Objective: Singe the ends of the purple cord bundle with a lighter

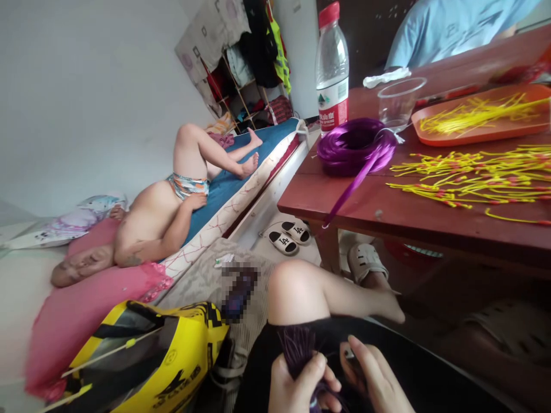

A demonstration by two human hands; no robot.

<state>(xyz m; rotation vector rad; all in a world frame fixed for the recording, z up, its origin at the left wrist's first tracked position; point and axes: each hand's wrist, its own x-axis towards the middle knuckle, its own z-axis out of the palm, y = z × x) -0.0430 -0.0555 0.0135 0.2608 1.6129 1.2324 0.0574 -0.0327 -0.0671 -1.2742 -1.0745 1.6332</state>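
Note:
My left hand (301, 381) is closed around a bundle of dark purple cords (296, 347), whose strands fan out above the thumb. Close beside it, my right hand (376, 376) has its fingers bent together. A small shiny piece (349, 353) shows at those fingers, too little visible to name. Both hands are above my lap in dark clothing. On the red-brown table (365, 209) lies a coil of bright purple cord (357, 146), one end hanging over the edge. Rows of yellow cords with orange-red bits (477, 178) lie to its right.
An orange tray (434, 137) holds more yellow strands. A red-capped bottle (331, 69) and clear plastic cup (400, 109) stand behind the coil. A yellow bag (185, 355) sits at lower left. One person lies on the bed (275, 152); another's blue sleeve (413, 40) shows across the table.

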